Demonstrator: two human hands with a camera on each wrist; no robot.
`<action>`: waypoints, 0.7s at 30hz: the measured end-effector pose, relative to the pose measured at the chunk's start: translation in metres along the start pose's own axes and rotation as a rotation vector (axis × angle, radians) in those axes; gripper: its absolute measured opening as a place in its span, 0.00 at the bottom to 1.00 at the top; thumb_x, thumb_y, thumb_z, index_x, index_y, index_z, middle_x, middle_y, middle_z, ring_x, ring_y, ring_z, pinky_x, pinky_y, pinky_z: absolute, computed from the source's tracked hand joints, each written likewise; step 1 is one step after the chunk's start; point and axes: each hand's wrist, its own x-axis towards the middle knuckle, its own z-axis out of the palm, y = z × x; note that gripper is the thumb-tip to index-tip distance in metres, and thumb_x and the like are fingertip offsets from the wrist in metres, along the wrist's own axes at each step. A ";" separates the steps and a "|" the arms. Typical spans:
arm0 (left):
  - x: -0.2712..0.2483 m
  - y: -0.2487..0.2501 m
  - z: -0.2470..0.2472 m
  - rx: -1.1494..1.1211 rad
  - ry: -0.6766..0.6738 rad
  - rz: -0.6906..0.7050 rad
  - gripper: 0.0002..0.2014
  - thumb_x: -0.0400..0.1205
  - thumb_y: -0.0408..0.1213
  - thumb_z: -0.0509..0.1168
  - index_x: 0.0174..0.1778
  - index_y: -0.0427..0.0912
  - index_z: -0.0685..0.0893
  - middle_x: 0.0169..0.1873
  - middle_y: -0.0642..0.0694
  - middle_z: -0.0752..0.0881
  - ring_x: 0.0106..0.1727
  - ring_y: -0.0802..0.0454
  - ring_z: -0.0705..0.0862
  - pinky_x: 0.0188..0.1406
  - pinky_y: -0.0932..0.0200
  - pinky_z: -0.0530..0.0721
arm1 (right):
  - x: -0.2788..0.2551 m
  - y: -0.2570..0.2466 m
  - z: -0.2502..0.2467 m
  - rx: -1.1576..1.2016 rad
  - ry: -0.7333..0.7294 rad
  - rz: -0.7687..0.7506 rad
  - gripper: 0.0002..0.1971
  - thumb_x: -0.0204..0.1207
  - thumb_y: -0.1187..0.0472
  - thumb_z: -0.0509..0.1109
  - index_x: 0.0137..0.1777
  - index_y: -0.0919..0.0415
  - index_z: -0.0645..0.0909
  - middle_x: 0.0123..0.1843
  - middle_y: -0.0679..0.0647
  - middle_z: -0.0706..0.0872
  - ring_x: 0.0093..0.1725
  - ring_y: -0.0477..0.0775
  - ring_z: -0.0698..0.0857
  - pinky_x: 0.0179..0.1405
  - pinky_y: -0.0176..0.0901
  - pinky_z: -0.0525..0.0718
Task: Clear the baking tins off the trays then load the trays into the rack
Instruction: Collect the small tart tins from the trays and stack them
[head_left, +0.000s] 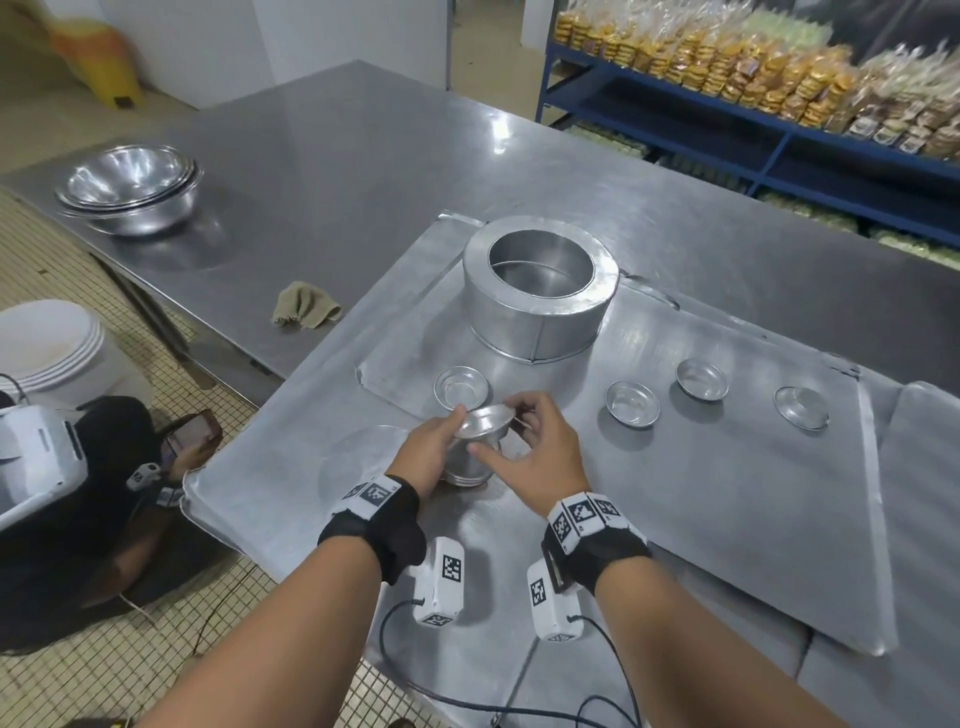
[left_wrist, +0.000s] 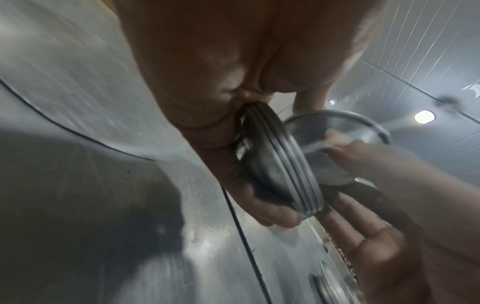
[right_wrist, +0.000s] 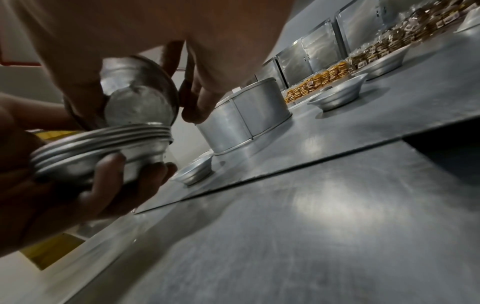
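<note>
- My left hand (head_left: 434, 449) curls round a nested stack of small tins (head_left: 465, 467) — ribbed rims, dull aluminium, at least three by the rims in the wrist views.
- My right hand (head_left: 535, 447) pinches one more small tin (head_left: 485, 418) by its rim, tilted just above that stack.
- Four loose small tins (head_left: 632, 404) sit on the upper tray (head_left: 727, 493) (shallow, round, shiny).
- One big round tin (head_left: 540, 291), seamed sheet metal, stands upright behind them.
- I count at least two flat trays overlapping on the brushed-steel tabletop (head_left: 311, 171).
- Further off: stacked steel bowls (head_left: 130, 189) and a crumpled cloth (head_left: 306, 305).
</note>
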 end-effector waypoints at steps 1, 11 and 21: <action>-0.006 0.004 0.000 -0.017 0.007 0.004 0.31 0.71 0.64 0.72 0.61 0.43 0.87 0.56 0.37 0.90 0.58 0.36 0.89 0.66 0.31 0.81 | -0.001 0.000 0.002 0.005 -0.021 0.018 0.32 0.57 0.53 0.88 0.59 0.52 0.77 0.57 0.45 0.85 0.60 0.43 0.86 0.65 0.39 0.84; -0.021 0.009 -0.014 -0.124 0.067 -0.001 0.15 0.80 0.19 0.59 0.59 0.36 0.81 0.53 0.28 0.85 0.51 0.30 0.87 0.38 0.44 0.89 | -0.004 -0.001 0.019 0.135 -0.222 0.061 0.23 0.68 0.71 0.80 0.61 0.60 0.79 0.67 0.46 0.87 0.65 0.39 0.85 0.68 0.39 0.83; -0.020 -0.001 -0.044 -0.089 0.193 0.036 0.13 0.78 0.19 0.62 0.49 0.42 0.83 0.49 0.30 0.83 0.47 0.28 0.85 0.42 0.30 0.89 | 0.057 0.014 0.035 -0.528 -0.086 0.101 0.14 0.77 0.60 0.72 0.59 0.67 0.85 0.54 0.64 0.89 0.56 0.63 0.87 0.60 0.52 0.84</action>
